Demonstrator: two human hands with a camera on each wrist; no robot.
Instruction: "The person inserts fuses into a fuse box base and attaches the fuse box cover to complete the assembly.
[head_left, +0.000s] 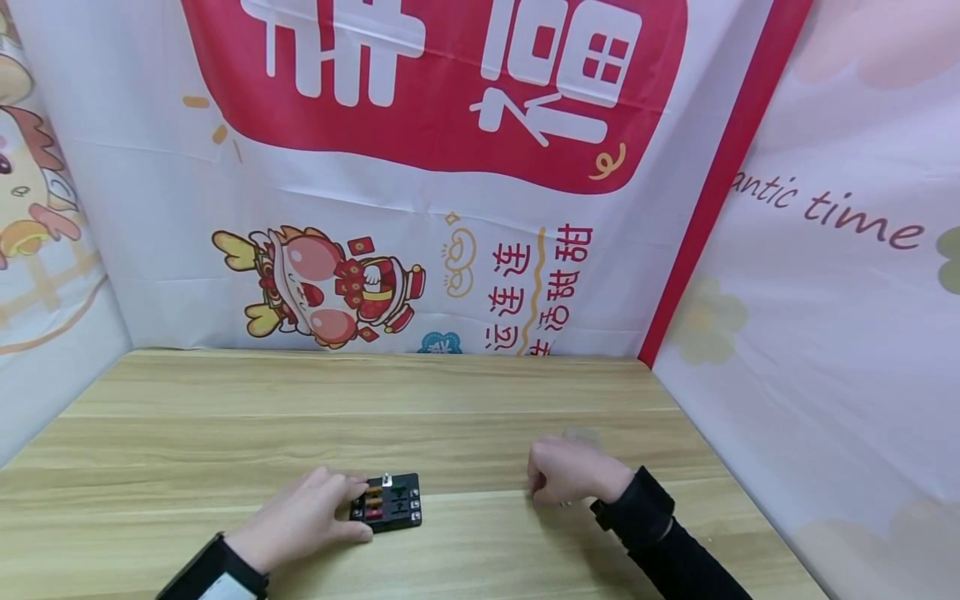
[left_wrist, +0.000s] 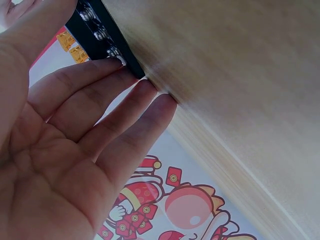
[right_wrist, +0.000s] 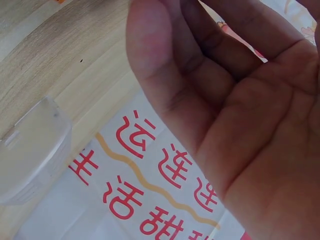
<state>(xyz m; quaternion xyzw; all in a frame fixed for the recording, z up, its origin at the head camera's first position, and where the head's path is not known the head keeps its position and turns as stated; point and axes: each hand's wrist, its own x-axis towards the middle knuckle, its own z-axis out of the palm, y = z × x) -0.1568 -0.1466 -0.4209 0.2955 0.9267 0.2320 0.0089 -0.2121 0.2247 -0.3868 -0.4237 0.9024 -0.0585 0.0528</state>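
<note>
A small black fuse block (head_left: 405, 512) lies on the wooden table, with orange and red fuses (head_left: 374, 502) along its left half and metal screw terminals at its edges. My left hand (head_left: 303, 517) grips the block's left end, thumb at the near side and fingers at the far side. In the left wrist view, fingertips meet the edge of the block (left_wrist: 125, 50). To the right, my right hand (head_left: 572, 471) is low over the table with its fingers curled. Its fingertips are hidden, so I cannot tell whether it pinches something small. Tiny metallic bits (head_left: 566, 503) show just below that hand.
A clear plastic container (right_wrist: 35, 155) stands just beyond my right hand, mostly hidden behind it in the head view. Printed cloth walls (head_left: 315, 192) enclose the table (head_left: 300, 400) at the back and both sides.
</note>
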